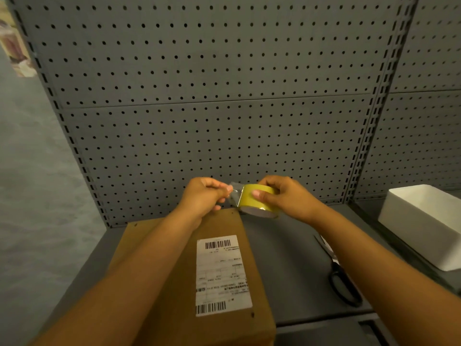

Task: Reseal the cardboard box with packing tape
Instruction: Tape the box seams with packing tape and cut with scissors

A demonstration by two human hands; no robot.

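Head view. Your right hand (pixel 287 196) grips the roll of yellow packing tape (pixel 259 201), fingers curled over its far rim and thumb pressed on the outer face. The roll is held in the air just above the far edge of the cardboard box (pixel 219 270). Your left hand (pixel 204 196) pinches the free end of the tape (pixel 235 193) between thumb and fingertips; a short length is drawn off the roll, running left from it. The two hands are near each other, the tape strip spanning the gap.

The cardboard box lies flat on the grey surface (pixel 294 265), beneath your left forearm. A white shipping label (pixel 222 275) with barcodes sits on its top face, toward the right side.

Black-handled scissors (pixel 341 278) lie on the surface right of the box, partly hidden by your right forearm. A white rectangular bin (pixel 421 223) stands at far right. A grey pegboard panel (pixel 212 96) rises behind the surface.
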